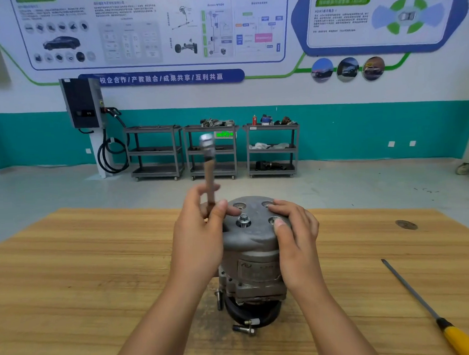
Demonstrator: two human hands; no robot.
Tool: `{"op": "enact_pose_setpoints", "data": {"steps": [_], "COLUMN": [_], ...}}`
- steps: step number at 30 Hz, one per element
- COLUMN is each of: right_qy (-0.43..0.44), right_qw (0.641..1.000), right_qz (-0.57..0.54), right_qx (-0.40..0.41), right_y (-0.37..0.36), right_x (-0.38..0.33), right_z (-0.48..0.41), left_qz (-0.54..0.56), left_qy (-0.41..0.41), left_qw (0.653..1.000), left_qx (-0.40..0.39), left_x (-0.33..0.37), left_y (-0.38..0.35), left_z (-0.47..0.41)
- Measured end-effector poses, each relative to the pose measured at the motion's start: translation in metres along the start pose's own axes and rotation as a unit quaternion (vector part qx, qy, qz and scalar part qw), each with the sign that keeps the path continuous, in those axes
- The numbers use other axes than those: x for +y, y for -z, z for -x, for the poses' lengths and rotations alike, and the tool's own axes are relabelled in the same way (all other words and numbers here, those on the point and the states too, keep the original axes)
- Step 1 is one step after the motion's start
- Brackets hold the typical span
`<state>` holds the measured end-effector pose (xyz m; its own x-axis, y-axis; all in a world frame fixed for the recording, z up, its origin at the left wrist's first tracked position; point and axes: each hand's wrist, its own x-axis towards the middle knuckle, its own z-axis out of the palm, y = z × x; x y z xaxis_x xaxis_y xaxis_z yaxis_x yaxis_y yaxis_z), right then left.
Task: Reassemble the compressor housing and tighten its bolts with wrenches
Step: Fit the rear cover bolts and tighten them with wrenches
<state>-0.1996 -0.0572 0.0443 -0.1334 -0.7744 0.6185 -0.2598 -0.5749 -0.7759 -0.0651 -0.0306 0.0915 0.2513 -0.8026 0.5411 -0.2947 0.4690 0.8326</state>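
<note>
The grey compressor (251, 261) stands upright on the wooden table (68, 269), its black pulley at the bottom. Its round end cover (256, 232) lies on top with one bolt (243, 220) seated in a hole near the front. Other cover holes look empty. My left hand (201, 234) pinches a long bolt (209, 173) by its lower end, head up, over the cover's left edge. My right hand (294, 234) grips the cover's right side, thumb pressed near a hole. Two short bolts (244, 329) lie at the compressor's base.
A screwdriver with a yellow handle (434, 313) lies on the table at the right. Three grey carts (215, 151) stand against the far wall, with a wall charger (83, 104) to their left.
</note>
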Motion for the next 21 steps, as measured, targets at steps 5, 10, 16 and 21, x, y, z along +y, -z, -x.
{"op": "enact_pose_setpoints", "data": {"steps": [5,10,16,21], "right_qy": [-0.003,0.001,0.004,0.000], "right_qw": [1.000,1.000,1.000,1.000], "right_qz": [0.002,0.005,0.004,0.004], "right_qx": [-0.004,-0.006,-0.005,-0.004], "right_y": [0.001,0.001,0.002,0.002], "right_x": [0.000,-0.001,0.000,0.000], "right_z": [0.001,0.000,0.000,0.000], "left_qz": [0.066,0.168,0.248,0.389], "left_qy": [0.013,0.078,0.095,0.130], "left_qw": [0.998,0.982,0.961,0.908], "left_qx": [0.007,0.018,-0.084,-0.083], "left_x": [0.006,0.015,0.030,0.038], "left_y": [0.003,0.002,-0.003,-0.012], "left_z": [-0.005,-0.021,-0.028,-0.038]}}
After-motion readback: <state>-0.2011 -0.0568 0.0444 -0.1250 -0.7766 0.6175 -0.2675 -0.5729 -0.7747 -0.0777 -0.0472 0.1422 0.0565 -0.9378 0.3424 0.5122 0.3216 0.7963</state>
